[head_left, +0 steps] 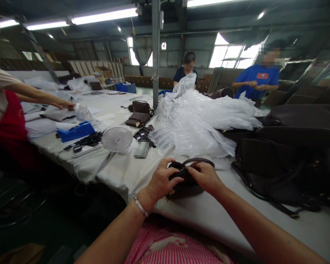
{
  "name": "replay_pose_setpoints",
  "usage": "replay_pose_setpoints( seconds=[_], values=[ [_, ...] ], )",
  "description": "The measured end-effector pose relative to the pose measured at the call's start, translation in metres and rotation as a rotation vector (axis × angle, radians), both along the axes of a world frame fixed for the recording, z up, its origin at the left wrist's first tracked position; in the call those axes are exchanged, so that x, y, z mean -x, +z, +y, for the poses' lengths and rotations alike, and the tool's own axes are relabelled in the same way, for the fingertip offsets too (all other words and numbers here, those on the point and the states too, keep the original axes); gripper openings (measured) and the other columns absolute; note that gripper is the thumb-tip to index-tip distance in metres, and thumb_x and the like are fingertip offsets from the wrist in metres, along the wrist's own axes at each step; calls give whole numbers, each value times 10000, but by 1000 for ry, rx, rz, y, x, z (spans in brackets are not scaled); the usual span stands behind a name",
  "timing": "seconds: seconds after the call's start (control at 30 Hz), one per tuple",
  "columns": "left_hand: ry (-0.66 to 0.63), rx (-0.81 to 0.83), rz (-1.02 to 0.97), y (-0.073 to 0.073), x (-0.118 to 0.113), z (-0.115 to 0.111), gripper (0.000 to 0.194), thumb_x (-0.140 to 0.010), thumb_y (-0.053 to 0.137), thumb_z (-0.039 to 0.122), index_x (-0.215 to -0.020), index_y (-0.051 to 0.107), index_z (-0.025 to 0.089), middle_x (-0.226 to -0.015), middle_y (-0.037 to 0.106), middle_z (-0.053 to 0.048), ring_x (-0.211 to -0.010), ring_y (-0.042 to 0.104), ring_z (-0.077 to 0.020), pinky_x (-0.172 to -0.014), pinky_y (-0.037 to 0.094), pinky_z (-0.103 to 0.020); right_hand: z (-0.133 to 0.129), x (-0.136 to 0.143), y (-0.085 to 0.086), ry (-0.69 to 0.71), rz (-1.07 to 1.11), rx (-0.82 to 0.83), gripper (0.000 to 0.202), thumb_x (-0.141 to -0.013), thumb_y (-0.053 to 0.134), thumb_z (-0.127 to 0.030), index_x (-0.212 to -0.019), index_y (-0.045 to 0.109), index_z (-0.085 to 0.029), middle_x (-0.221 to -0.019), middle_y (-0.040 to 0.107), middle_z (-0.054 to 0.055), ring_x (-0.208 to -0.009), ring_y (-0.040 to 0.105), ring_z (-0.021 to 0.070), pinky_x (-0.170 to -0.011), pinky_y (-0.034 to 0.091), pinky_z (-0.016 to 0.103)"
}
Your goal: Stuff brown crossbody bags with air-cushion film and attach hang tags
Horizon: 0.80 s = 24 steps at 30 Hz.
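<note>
A small dark brown handbag (188, 190) with a curved handle rests at the front edge of the white-covered table (126, 168). My left hand (161, 181), a silver bangle on its wrist, grips the bag's top from the left, its fingers curled over the rim. From the right, my right hand (205, 176) pinches the top near a small metal fitting, beneath the raised handle. A round gold-coloured tag hangs at the bag's left side. The fingertips are partly hidden in the dark opening.
Behind the bag lies a heap of clear plastic bags (198, 121). Dark bags (277, 161) are piled at right. A white fan (117, 139), blue tape dispenser (76, 131) and another brown bag (139, 114) stand left. Three other people are around the table; a post rises behind.
</note>
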<state>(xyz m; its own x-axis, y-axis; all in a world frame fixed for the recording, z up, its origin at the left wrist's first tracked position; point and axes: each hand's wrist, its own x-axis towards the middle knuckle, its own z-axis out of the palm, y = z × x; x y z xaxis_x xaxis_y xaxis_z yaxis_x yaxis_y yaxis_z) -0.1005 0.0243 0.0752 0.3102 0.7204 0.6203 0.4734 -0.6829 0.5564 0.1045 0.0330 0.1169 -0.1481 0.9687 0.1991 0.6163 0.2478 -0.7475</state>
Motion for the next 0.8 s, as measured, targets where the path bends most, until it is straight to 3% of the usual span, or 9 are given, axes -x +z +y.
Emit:
replay_pose_setpoints(
  seconds=[0.17, 0.5, 0.6, 0.7, 0.8],
  values=[
    [-16, -8, -10, -2, -3, -3, 77, -829, 698, 205, -793, 648, 160, -1296, 529, -143, -1170, 581, -243, -1025, 512, -398, 2, 1, -1, 4, 4, 13, 294, -824, 567, -376, -765, 755, -159, -677, 706, 41, -650, 629, 192, -606, 448, 283],
    [13, -68, -186, -11, -10, 2, 159, -841, 649, 150, -824, 502, 207, -1102, 668, -75, -1020, 647, -196, -906, 538, -365, 8, -3, 2, 16, 64, 42, 253, -805, 554, -313, -773, 754, -161, -634, 671, 15, -592, 582, 165, -563, 421, 267],
    [49, -8, -188, -15, -10, 2, 160, -846, 648, 179, -945, 526, 212, -1077, 677, -61, -992, 657, -196, -899, 543, -365, 9, 0, 1, 46, 103, 90, 243, -801, 556, -320, -747, 725, -154, -575, 611, -3, -533, 520, 142, -509, 372, 258],
    [83, 35, -175, -19, -14, 0, 427, -836, 645, 188, -1228, 474, 195, -1127, 662, -82, -1043, 653, -218, -953, 539, -407, 5, 14, 3, 126, 128, 153, 202, -780, 547, -293, -671, 662, -167, -535, 551, -21, -500, 469, 124, -484, 340, 250],
    [92, -1, -122, -22, -18, 0, 615, -805, 630, 156, -1372, 393, 160, -1256, 610, -142, -1147, 618, -271, -1008, 516, -473, -3, 31, 7, 268, 97, 124, 156, -743, 533, -220, -595, 567, -186, -582, 567, -13, -562, 492, 121, -529, 375, 241]
  ],
)
